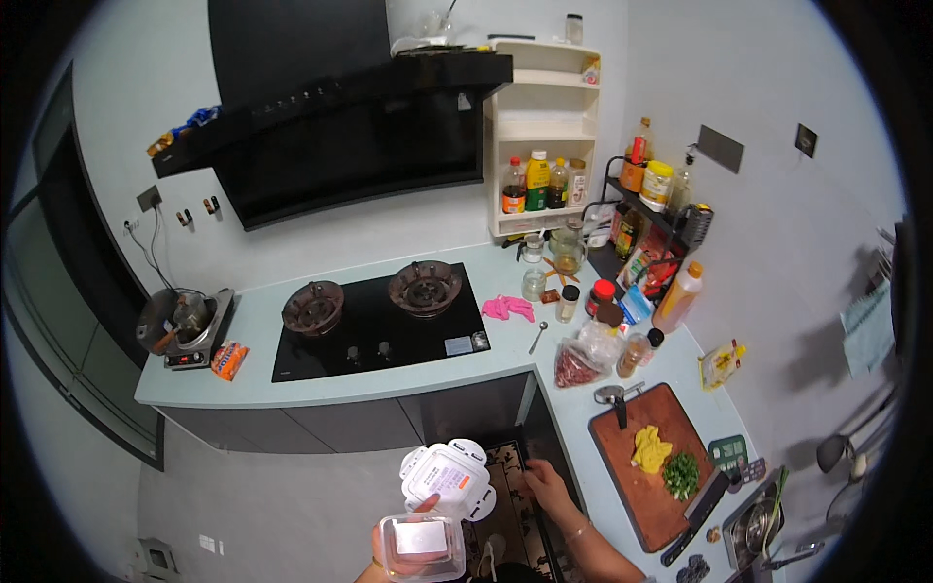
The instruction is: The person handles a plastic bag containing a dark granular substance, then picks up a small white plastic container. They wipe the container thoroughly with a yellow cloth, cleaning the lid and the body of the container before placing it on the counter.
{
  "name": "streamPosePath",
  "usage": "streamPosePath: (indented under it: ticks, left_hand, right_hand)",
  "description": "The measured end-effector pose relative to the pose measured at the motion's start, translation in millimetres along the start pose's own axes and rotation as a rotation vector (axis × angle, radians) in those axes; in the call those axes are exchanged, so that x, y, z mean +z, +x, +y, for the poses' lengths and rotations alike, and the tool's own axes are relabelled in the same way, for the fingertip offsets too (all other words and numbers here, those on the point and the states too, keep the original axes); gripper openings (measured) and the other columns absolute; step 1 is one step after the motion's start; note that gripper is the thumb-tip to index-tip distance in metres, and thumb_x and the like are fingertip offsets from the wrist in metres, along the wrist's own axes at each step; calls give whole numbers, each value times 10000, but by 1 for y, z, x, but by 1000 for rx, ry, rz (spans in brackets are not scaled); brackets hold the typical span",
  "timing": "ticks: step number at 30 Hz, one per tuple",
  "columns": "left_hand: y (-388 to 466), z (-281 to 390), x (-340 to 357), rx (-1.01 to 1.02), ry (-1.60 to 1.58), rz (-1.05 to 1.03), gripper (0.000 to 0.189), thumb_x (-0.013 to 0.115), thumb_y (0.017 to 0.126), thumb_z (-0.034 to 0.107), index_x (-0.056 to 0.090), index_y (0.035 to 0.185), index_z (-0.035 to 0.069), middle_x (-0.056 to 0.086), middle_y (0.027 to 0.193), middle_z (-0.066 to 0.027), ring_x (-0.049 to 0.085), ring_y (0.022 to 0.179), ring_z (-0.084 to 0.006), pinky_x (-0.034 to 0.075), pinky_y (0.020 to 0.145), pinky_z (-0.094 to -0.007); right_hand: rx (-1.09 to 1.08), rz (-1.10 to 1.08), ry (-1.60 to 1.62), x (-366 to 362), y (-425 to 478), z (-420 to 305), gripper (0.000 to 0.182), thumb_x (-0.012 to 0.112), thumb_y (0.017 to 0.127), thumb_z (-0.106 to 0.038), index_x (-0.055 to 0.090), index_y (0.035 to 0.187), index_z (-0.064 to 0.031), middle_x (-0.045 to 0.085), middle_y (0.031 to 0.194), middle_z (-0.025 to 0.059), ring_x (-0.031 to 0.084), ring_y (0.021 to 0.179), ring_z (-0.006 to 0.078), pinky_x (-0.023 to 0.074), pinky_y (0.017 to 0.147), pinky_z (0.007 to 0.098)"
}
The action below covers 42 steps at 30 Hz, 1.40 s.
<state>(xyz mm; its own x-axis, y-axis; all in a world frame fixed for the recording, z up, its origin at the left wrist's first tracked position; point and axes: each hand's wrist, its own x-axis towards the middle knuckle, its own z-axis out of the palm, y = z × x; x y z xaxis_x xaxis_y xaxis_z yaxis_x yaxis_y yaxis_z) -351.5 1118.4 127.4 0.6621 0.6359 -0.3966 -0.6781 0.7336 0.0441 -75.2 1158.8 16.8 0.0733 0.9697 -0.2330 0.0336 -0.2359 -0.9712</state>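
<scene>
My left hand (410, 560) holds a clear plastic food container (458, 557) with a white label-like patch. In the same hand, just beyond the container, is a white plastic lid (444, 477) with locking flaps and printed writing. My right hand (548, 487) is low beside the right-hand counter, its fingers curled at the edge of a dark cabinet panel (543, 535). A patterned floor mat (506, 474) lies below, between my hands.
A cutting board (619, 466) on the right counter bears a yellow cloth-like item (651, 448), chopped greens (680, 475) and a cleaver (703, 503). Behind it are bagged red meat (576, 366) and several bottles. A gas cooktop (372, 335) is ahead; a sink (754, 521) is at right.
</scene>
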Motion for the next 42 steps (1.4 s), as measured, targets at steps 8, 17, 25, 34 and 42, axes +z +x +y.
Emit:
streamPosePath:
  ticks: [8,17,25,34,42]
  left_hand:
    - [109,82,25,62,152,81,772,318,791,677,322,1306,101,478,1081,-183,486,891,-256,333,633,-447]
    - [224,214,64,-41,409,126,832,281,747,741,260,1350,167,423,1193,-172,444,1029,-272,279,778,-550]
    - [289,263,95,-123,542,68,890,248,708,798,205,1389,226,375,1294,-162,408,1151,-286,232,906,-642]
    - [365,235,148,-480,11,-342,993,552,655,703,123,1419,237,340,1362,-146,372,1209,-376,169,1001,-649]
    - [378,117,127,-851,-13,-266,761,514,772,564,236,1388,215,409,1272,-152,456,1116,-331,387,911,-520]
  right_hand:
    - [-211,133,-355,3,269,-29,348,560,849,-157,462,1139,9,613,943,154,605,802,258,488,684,332]
    - [-368,510,-771,11,461,-58,559,650,734,-196,426,1232,-75,469,1170,197,395,1137,414,393,907,452]
    - [-298,410,-851,9,499,-10,460,651,673,-131,503,1107,-89,534,1036,154,495,993,362,438,813,429]
    - [-140,587,879,-36,262,-130,165,503,873,-78,497,1036,-53,564,945,53,552,889,151,470,781,292]
    - [-212,945,1038,-33,60,-107,275,557,725,56,526,978,-49,584,957,72,568,902,175,473,825,309]
